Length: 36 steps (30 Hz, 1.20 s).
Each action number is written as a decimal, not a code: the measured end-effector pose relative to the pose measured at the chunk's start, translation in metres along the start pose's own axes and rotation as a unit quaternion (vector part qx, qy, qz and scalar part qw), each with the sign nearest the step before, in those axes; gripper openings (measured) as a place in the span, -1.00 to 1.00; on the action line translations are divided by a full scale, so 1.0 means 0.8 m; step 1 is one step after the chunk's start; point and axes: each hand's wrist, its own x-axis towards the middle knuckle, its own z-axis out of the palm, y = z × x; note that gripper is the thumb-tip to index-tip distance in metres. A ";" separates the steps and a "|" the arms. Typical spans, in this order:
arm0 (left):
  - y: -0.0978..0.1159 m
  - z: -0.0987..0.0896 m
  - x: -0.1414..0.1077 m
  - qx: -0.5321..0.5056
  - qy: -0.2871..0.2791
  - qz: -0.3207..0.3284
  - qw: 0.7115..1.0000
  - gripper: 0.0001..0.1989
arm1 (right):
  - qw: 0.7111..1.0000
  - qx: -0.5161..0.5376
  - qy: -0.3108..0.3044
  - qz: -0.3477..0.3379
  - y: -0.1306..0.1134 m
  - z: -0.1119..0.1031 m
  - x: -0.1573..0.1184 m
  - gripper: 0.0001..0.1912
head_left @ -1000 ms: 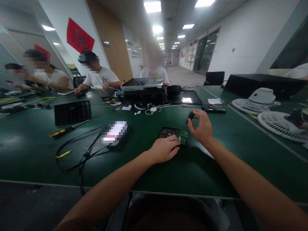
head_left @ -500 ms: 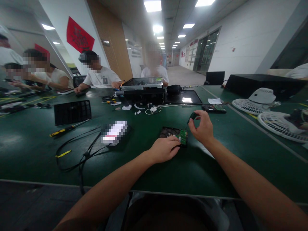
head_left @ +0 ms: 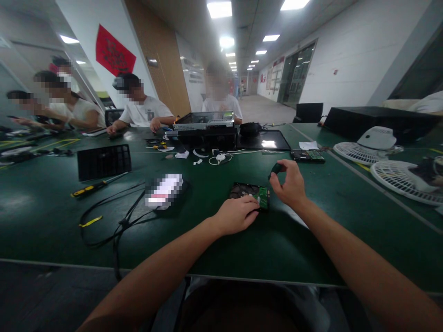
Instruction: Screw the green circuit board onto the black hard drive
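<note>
A hard drive (head_left: 245,189) lies on the green table in front of me, its green circuit board facing up. My left hand (head_left: 238,213) is laid over the near side of the drive and holds it, the fingers together and the fingertips on the board. Just right of the drive, my right hand (head_left: 290,182) pinches the dark handle of a small screwdriver (head_left: 275,170) between thumb and fingers. The tool points down toward the drive's right edge; its thin tip is too faint to make out.
A second hard drive (head_left: 308,156) lies farther back. To the left are a yellow-black screwdriver (head_left: 89,188), a black panel (head_left: 104,162), black cables (head_left: 122,222) and a blurred-out phone-like object (head_left: 164,191). An opened computer case (head_left: 204,121) stands behind; white fan parts (head_left: 403,181) lie right.
My right hand and the small screwdriver have shifted very slightly left. My left hand and the hard drive stay in place. Across the table, a co-worker's hand has drawn back from the computer case.
</note>
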 end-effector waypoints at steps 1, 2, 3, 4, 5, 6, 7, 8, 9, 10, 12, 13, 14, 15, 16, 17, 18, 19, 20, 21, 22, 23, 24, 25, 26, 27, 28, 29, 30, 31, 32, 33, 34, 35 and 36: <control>0.000 0.000 0.000 0.000 -0.001 0.000 1.000 -0.69 | 1.000 -0.003 0.002 -0.001 -0.001 0.000 0.000 -0.54; 0.000 -0.001 0.000 0.000 -0.002 0.000 1.000 -0.69 | 1.000 -0.006 0.004 -0.002 -0.002 0.000 0.001 -0.55; 0.000 -0.001 0.000 0.000 -0.003 0.001 1.000 -0.69 | 1.000 -0.007 0.007 -0.003 -0.003 0.000 0.001 -0.55; 0.000 -0.001 0.000 0.000 -0.003 0.002 1.000 -0.69 | 1.000 -0.008 0.009 -0.003 -0.003 0.000 0.001 -0.55; 0.000 0.000 0.000 0.001 -0.002 0.003 1.000 -0.68 | 1.000 -0.007 0.009 -0.003 -0.004 0.000 0.002 -0.55; -0.001 0.000 0.000 0.001 -0.002 0.004 1.000 -0.68 | 1.000 -0.004 0.008 -0.002 -0.004 0.000 0.002 -0.54; -0.001 0.000 0.000 0.001 -0.002 0.004 1.000 -0.68 | 1.000 -0.001 0.007 -0.002 -0.004 -0.001 0.001 -0.53; -0.001 0.000 0.000 0.001 -0.002 0.004 1.000 -0.68 | 1.000 0.003 0.004 -0.002 -0.004 -0.001 0.001 -0.52; -0.001 0.000 0.000 0.001 -0.002 0.003 1.000 -0.68 | 1.000 0.005 0.001 -0.004 -0.004 -0.001 0.001 -0.52; -0.001 0.000 0.000 0.001 -0.003 0.002 1.000 -0.69 | 1.000 0.005 -0.003 -0.007 -0.004 -0.001 0.001 -0.51; 0.000 -0.001 0.000 -0.001 -0.003 0.001 1.000 -0.69 | 1.000 0.002 -0.009 -0.010 -0.003 -0.001 0.001 -0.51; 0.000 -0.001 0.000 -0.003 -0.003 0.000 1.000 -0.69 | 1.000 -0.001 -0.010 -0.010 -0.002 0.000 0.001 -0.51; 0.000 -0.002 0.000 -0.005 -0.002 -0.001 1.000 -0.69 | 1.000 -0.004 -0.009 -0.007 -0.002 0.000 0.001 -0.51; 0.000 -0.002 0.000 -0.006 -0.001 -0.001 1.000 -0.69 | 1.000 -0.005 -0.008 -0.005 -0.001 0.001 0.001 -0.51; 0.000 -0.002 0.000 -0.006 -0.001 -0.001 1.000 -0.69 | 1.000 -0.004 -0.006 -0.003 -0.001 0.001 0.001 -0.52; 0.000 -0.002 0.000 -0.006 0.000 -0.001 1.000 -0.70 | 1.000 -0.001 -0.004 -0.002 -0.001 0.002 0.001 -0.52; 0.000 -0.002 0.000 -0.007 -0.001 0.000 1.000 -0.70 | 1.000 0.002 -0.002 -0.001 -0.001 0.002 0.000 -0.52; 0.000 -0.001 0.000 -0.007 -0.002 0.000 1.000 -0.70 | 1.000 0.005 -0.001 0.001 -0.001 0.002 0.000 -0.53; 0.000 -0.001 0.000 -0.007 -0.003 -0.001 1.000 -0.70 | 1.000 0.005 0.001 0.003 -0.002 0.003 0.000 -0.54; 0.000 -0.001 0.000 -0.007 -0.004 -0.001 1.000 -0.69 | 1.000 0.005 0.004 0.008 -0.002 0.003 0.000 -0.54; 0.000 -0.001 0.000 -0.007 -0.004 -0.002 1.000 -0.69 | 1.000 0.002 0.006 0.013 -0.002 0.003 0.000 -0.54; 0.000 -0.001 0.000 -0.008 -0.004 -0.002 1.000 -0.69 | 1.000 -0.001 0.008 0.018 -0.003 0.003 0.000 -0.54; 0.000 -0.001 0.000 -0.009 -0.002 -0.002 1.000 -0.69 | 1.000 -0.004 0.011 0.021 -0.003 0.003 0.000 -0.55; 0.000 0.000 0.000 -0.009 0.000 -0.001 1.000 -0.69 | 1.000 -0.005 0.014 0.022 -0.003 0.003 0.000 -0.55; 0.000 0.000 0.000 -0.009 0.001 0.000 1.000 -0.69 | 1.000 -0.005 0.016 0.021 -0.002 0.003 0.000 -0.55; 0.000 0.000 0.000 -0.008 0.002 0.000 1.000 -0.69 | 1.000 -0.002 0.018 0.019 -0.002 0.003 0.000 -0.54; 0.000 0.000 0.000 -0.007 0.002 0.000 1.000 -0.69 | 1.000 0.004 0.017 0.017 -0.001 0.004 0.000 -0.54; 0.000 0.000 0.000 -0.006 0.001 0.000 1.000 -0.69 | 1.000 0.013 0.016 0.016 0.000 0.004 0.000 -0.53; 0.000 0.000 0.000 -0.006 -0.001 -0.001 1.000 -0.69 | 0.999 0.023 0.015 0.018 0.001 0.004 0.000 -0.53; 0.000 -0.001 0.000 -0.006 -0.003 -0.001 1.000 -0.69 | 0.999 0.032 0.015 0.021 0.002 0.005 -0.001 -0.53; 0.000 -0.001 0.000 -0.005 -0.005 -0.001 1.000 -0.69 | 0.999 0.039 0.016 0.025 0.004 0.005 -0.001 -0.54; 0.000 -0.001 0.000 -0.005 -0.005 0.000 1.000 -0.69 | 0.998 0.043 0.019 0.029 0.005 0.005 -0.001 -0.54; 0.000 -0.002 0.000 -0.005 -0.005 0.000 1.000 -0.69 | 0.998 0.046 0.022 0.032 0.006 0.005 -0.001 -0.54; 0.000 -0.002 0.000 -0.005 -0.005 0.001 1.000 -0.69 | 0.998 0.050 0.025 0.034 0.007 0.005 -0.001 -0.54; 0.000 -0.002 0.000 -0.006 -0.005 0.000 1.000 -0.69 | 0.997 0.056 0.025 0.036 0.007 0.005 -0.001 -0.54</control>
